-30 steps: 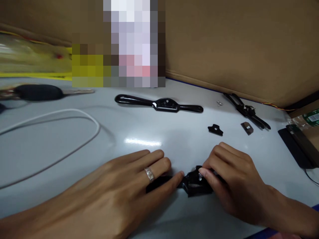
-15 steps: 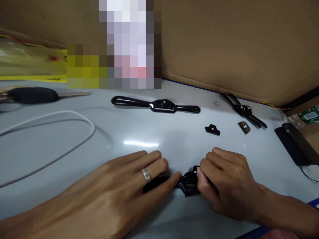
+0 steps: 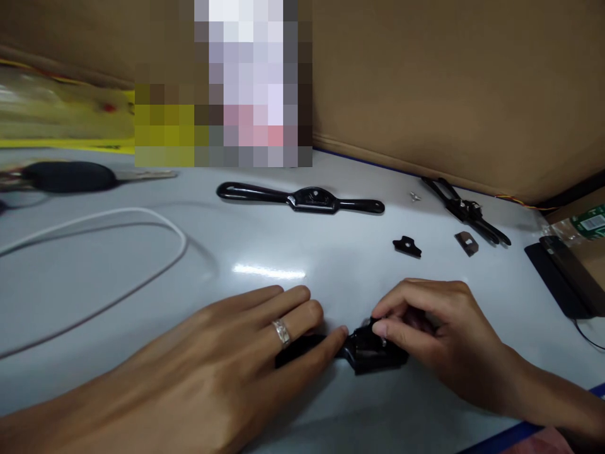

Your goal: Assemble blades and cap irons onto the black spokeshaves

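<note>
A black metal spokeshave (image 3: 378, 359) lies on the table at the front, its middle body showing between my two hands. My left hand (image 3: 246, 353), with a silver ring, rests over one handle and holds it down; the index finger reaches along to the body. Thumb and index finger of my right hand (image 3: 435, 334) pinch at the top of the body, beside small shiny metal parts. What exactly sits between those fingertips is mostly hidden. The far handle is out of sight behind my right hand.
Farther back lie a spokeshave body (image 3: 314, 200), a black cap plate (image 3: 407, 246), a steel blade (image 3: 467, 243), a small screw (image 3: 414, 197) and another black spokeshave (image 3: 466, 211). Keys (image 3: 70, 176) and a white cable (image 3: 182, 243) are left; a black device (image 3: 562, 277) is right.
My right hand has turned and opened out from a closed fist to a fingertip pinch, uncovering more of the spokeshave's body. My left hand keeps its hold. The view has shifted slightly.
</note>
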Demonstrator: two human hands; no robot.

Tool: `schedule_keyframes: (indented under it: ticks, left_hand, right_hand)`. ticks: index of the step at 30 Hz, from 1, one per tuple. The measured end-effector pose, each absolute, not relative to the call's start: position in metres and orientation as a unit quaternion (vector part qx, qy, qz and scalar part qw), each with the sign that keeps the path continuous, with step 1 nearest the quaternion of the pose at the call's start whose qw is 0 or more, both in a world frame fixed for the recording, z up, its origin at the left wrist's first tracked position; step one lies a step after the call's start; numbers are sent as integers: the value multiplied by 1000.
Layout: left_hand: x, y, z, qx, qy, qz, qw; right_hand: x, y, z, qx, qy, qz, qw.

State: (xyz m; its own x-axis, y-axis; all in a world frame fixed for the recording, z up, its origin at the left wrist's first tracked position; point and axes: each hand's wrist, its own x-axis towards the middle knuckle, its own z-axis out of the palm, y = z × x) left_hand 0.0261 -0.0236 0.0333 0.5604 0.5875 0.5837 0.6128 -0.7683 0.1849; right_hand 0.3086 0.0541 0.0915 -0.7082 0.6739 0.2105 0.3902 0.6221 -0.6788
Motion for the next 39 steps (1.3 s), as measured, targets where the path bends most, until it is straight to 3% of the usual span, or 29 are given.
schedule_keyframes:
  ticks: [5, 20, 39]
  left_hand:
    - [20, -30, 25, -876, -353, -327, -5]
    - [20, -30, 29, -877, -348, -332, -3]
    - [12, -32, 19, -892, -351, -284, 29]
  right_hand:
    - [314, 52, 94, -224, -942, 82, 236]
    - [326, 57, 101, -178, -948, 140, 225]
    - [331, 57, 102, -171, -979, 24, 108]
